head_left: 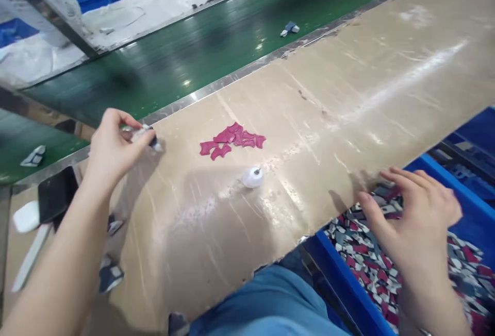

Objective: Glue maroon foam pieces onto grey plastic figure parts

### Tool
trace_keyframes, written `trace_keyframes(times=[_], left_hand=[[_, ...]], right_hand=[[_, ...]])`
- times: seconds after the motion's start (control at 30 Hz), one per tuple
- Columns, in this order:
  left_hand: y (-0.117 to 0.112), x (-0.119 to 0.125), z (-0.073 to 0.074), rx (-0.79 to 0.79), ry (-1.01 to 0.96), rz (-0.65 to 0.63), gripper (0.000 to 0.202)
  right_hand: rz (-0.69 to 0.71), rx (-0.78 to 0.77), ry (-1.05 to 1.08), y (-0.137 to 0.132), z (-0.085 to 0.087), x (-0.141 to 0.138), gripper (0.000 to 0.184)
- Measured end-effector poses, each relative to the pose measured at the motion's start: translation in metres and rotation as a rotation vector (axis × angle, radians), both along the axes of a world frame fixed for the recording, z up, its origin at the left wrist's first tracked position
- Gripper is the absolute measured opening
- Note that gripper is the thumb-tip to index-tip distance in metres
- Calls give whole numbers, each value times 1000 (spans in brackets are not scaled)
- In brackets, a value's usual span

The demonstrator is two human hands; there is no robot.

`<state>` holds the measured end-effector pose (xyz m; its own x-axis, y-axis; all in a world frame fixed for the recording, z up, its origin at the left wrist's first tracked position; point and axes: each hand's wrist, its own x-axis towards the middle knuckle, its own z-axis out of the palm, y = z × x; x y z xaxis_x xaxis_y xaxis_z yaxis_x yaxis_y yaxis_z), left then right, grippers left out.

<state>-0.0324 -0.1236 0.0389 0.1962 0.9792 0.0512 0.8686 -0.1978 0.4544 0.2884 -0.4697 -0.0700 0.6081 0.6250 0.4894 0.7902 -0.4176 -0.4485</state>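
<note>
My left hand (114,148) is raised near the far edge of the tan worktable (328,119), its fingers pinched on a small white-and-dark piece (149,137). My right hand (410,212) hovers with fingers spread over a blue bin (348,279) filled with several small red, grey and white pieces (359,253); nothing shows in its grasp. A heap of several magenta flat pieces (232,140) lies on the table between the hands. Just in front of the heap sits a small white round object (253,177).
A green conveyor belt (216,42) runs behind the table, carrying a few small assembled pieces (290,28). A dark phone (56,194) and white items lie at the left. More small pieces (110,276) rest by the table's left edge. My blue-clad leg (266,305) shows below.
</note>
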Motion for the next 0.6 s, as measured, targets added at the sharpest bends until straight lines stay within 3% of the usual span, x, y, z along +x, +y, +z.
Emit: trace_keyframes(times=[0.07,0.1,0.13,0.2,0.23,0.3,0.37,0.5,0.6], left_hand=[[-33,-16,-2,-68,-21,-61,23],[-47,-23,-3,-87,-7,-98,22],[-60,-31,-4,-94,25,-140,23],[-82,-49,-7,-89,104,-216,25],[-93,-59,-10,-87,131,-253,25],[-115,-83,-16,-80,124,-297,20],[-138,-108,-26,-73,104,-305,12],[-182,-138,-46,-31,121,-171,8],[-205,-132,-56,-27,-41,-155,13]], right_hand=[[199,245,328,6,7,-37,19],[410,330,647,13,11,-60,17],[587,353,1048,23,15,-82,27],[736,276,1351,46,22,-120,63],[793,239,1730,58,24,-133,73],[768,228,2265,79,24,-143,82],[679,297,2632,96,18,-138,79],[549,366,2916,118,5,-112,43],[472,264,2932,123,5,-104,15]])
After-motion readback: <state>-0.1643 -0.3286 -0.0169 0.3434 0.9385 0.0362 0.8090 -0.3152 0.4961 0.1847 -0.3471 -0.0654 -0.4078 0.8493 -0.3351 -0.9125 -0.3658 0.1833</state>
